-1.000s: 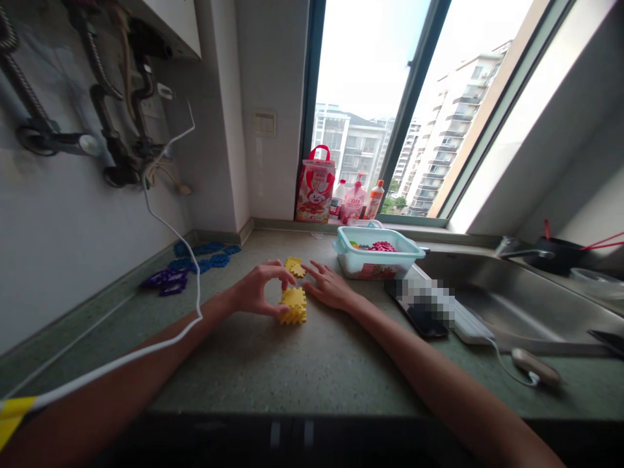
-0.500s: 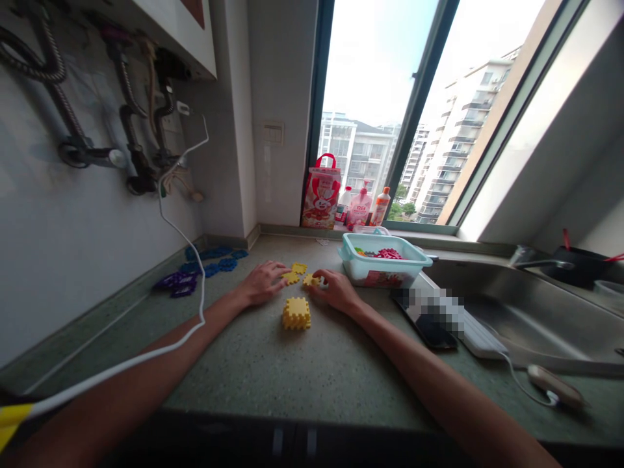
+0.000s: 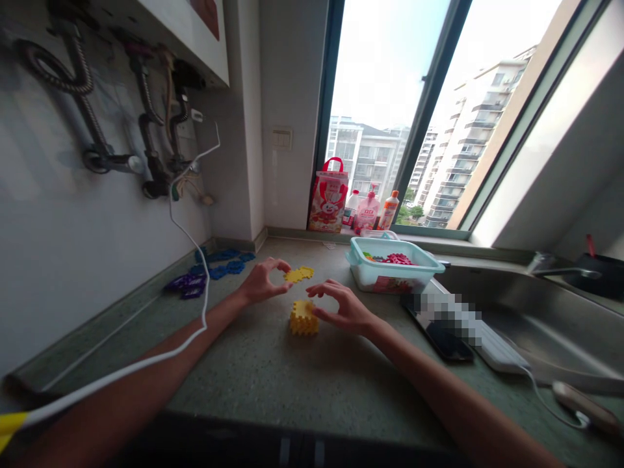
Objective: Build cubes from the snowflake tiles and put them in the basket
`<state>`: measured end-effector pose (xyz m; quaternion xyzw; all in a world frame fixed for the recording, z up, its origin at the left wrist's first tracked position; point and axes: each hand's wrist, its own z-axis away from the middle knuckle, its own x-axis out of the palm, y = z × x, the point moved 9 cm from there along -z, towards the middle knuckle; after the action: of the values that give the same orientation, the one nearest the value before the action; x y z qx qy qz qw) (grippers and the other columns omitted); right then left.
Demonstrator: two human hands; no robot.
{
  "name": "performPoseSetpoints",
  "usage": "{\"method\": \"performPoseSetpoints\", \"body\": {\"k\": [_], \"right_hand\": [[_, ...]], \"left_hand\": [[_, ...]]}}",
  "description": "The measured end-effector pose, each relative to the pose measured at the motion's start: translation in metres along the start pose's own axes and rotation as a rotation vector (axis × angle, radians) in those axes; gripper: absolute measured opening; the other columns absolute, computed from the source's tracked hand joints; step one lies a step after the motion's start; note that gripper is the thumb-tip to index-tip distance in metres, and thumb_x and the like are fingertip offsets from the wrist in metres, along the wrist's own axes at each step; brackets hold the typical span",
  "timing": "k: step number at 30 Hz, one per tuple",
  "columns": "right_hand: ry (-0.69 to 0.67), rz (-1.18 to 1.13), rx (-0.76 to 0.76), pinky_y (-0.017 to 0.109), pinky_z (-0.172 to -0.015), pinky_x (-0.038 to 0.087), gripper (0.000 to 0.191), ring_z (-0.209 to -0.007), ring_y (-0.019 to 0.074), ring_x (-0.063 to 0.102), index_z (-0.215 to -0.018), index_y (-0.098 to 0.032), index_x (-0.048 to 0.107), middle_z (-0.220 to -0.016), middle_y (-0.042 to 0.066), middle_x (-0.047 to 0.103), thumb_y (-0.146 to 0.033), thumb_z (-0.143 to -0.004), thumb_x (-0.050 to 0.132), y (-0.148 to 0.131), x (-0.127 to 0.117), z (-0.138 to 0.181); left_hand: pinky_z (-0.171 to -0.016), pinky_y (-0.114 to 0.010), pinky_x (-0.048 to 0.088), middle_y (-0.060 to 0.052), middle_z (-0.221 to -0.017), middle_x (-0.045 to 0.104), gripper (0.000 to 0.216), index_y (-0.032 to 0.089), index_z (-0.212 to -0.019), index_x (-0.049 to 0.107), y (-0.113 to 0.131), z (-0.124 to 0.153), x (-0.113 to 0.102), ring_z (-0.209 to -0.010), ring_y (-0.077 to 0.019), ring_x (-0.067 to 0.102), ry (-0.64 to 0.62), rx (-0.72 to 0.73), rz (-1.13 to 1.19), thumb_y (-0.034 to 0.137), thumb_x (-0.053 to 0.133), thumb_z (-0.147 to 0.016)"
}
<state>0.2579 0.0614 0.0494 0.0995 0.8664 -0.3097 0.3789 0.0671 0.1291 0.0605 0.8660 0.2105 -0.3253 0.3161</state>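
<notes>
My left hand (image 3: 264, 281) pinches a flat yellow interlocking foam-like puzzle piece (image 3: 294, 276) between thumb and fingers, its toothed edge showing. Another yellow piece (image 3: 307, 271) shows just behind it and partly overlaps it in view. In front of them stands a small stack of yellow puzzle pieces (image 3: 304, 320) with notched edges. My right hand (image 3: 344, 307) is at the right side of that stack, fingers apart and curved over its top corner. Its thumb tip is by the stack's edge; whether it touches cannot be made out.
Behind on the right stands a light-blue tub (image 3: 397, 266) with coloured pieces, beside a steel sink (image 3: 517, 325). A phone (image 3: 448, 341) and white power strip (image 3: 497, 354) lie nearer. Blue pieces (image 3: 227, 266) and purple pieces (image 3: 186, 285) lie left. A white cable (image 3: 190, 331) crosses my left forearm.
My right hand has moved from the loose yellow pieces towards me to the stack. My left hand has closed on a yellow piece and raised it slightly. The view has shifted a little.
</notes>
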Motion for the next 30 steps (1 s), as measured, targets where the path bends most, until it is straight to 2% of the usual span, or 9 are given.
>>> {"method": "performPoseSetpoints", "body": {"k": [3, 5, 10, 15, 18, 22, 25, 28, 30], "right_hand": [[0.132, -0.072, 0.191, 0.039, -0.092, 0.056, 0.037, -0.101, 0.0228, 0.068, -0.124, -0.023, 0.068, -0.118, 0.01, 0.073, -0.05, -0.101, 0.056, 0.047, -0.009, 0.004], [0.156, -0.135, 0.325, 0.04, -0.091, 0.057, 0.045, -0.105, 0.0234, 0.069, -0.133, -0.023, 0.064, -0.129, 0.012, 0.069, -0.053, -0.1, 0.056, 0.081, -0.006, 0.008], [0.157, -0.171, 0.507, 0.045, -0.102, 0.054, 0.068, -0.117, 0.0269, 0.067, -0.15, -0.022, 0.051, -0.143, 0.016, 0.061, -0.056, -0.093, 0.066, 0.127, 0.009, 0.007], [0.141, -0.06, 0.531, 0.044, -0.101, 0.054, 0.079, -0.114, 0.0277, 0.068, -0.154, -0.022, 0.048, -0.143, 0.015, 0.062, -0.06, -0.089, 0.07, 0.143, 0.017, -0.019], [0.131, 0.056, 0.51, 0.042, -0.099, 0.054, 0.079, -0.11, 0.0274, 0.069, -0.152, -0.023, 0.053, -0.14, 0.013, 0.065, -0.058, -0.085, 0.076, 0.15, 0.022, -0.048], [0.106, 0.143, 0.422, 0.044, -0.105, 0.048, 0.04, -0.106, 0.0281, 0.069, -0.119, -0.024, 0.078, -0.117, 0.009, 0.077, -0.044, -0.084, 0.08, 0.144, 0.03, -0.076], [0.094, 0.126, 0.379, 0.042, -0.103, 0.049, 0.024, -0.102, 0.0268, 0.069, -0.103, -0.023, 0.082, -0.107, 0.008, 0.078, -0.039, -0.085, 0.078, 0.132, 0.027, -0.06], [0.081, 0.091, 0.345, 0.038, -0.093, 0.052, 0.041, -0.096, 0.025, 0.068, -0.117, -0.02, 0.078, -0.108, 0.01, 0.076, -0.042, -0.082, 0.079, 0.121, 0.014, -0.017], [0.106, -0.039, 0.359, 0.036, -0.085, 0.054, 0.051, -0.089, 0.0221, 0.066, -0.127, -0.02, 0.073, -0.106, 0.009, 0.073, -0.048, -0.085, 0.076, 0.119, 0.0, 0.013]], "left_hand": [[-0.098, -0.04, 0.051, -0.008, -0.108, 0.073, 0.032, 0.019, -0.108, 0.069, 0.041, 0.004, -0.006, -0.104, -0.0244, 0.065, -0.061, 0.193, 0.154, 0.039, 0.072, -0.082], [-0.1, -0.041, 0.049, -0.009, -0.107, 0.073, 0.034, 0.019, -0.108, 0.069, 0.061, 0.009, -0.006, -0.105, -0.0256, 0.063, -0.107, 0.291, 0.187, 0.039, 0.074, -0.081], [-0.104, -0.043, 0.045, -0.009, -0.106, 0.074, 0.04, 0.02, -0.11, 0.069, 0.078, 0.017, 0.006, -0.107, -0.0283, 0.061, -0.207, 0.373, 0.186, 0.044, 0.075, -0.079], [-0.103, -0.044, 0.044, -0.01, -0.105, 0.074, 0.055, 0.02, -0.118, 0.068, 0.073, 0.018, 0.011, -0.106, -0.0295, 0.061, -0.243, 0.395, 0.192, 0.053, 0.077, -0.076], [-0.102, -0.044, 0.045, -0.012, -0.109, 0.073, 0.059, 0.018, -0.123, 0.066, 0.059, 0.015, 0.005, -0.106, -0.0293, 0.062, -0.192, 0.401, 0.243, 0.061, 0.07, -0.083], [-0.098, -0.042, 0.046, -0.011, -0.106, 0.073, 0.054, 0.017, -0.123, 0.067, 0.026, 0.01, -0.003, -0.104, -0.0279, 0.063, -0.101, 0.299, 0.225, 0.062, 0.056, -0.095], [-0.096, -0.041, 0.046, -0.01, -0.102, 0.073, 0.053, 0.018, -0.114, 0.071, 0.007, 0.008, -0.004, -0.101, -0.0266, 0.063, -0.068, 0.21, 0.19, 0.063, 0.046, -0.1], [-0.096, -0.041, 0.046, -0.01, -0.099, 0.074, 0.06, 0.018, -0.107, 0.073, 0.006, 0.008, -0.002, -0.099, -0.026, 0.063, -0.066, 0.196, 0.181, 0.065, 0.036, -0.103], [-0.096, -0.041, 0.046, -0.01, -0.098, 0.074, 0.065, 0.018, -0.106, 0.073, 0.014, 0.008, 0.0, -0.098, -0.0264, 0.063, -0.091, 0.244, 0.181, 0.068, 0.033, -0.103]]}}
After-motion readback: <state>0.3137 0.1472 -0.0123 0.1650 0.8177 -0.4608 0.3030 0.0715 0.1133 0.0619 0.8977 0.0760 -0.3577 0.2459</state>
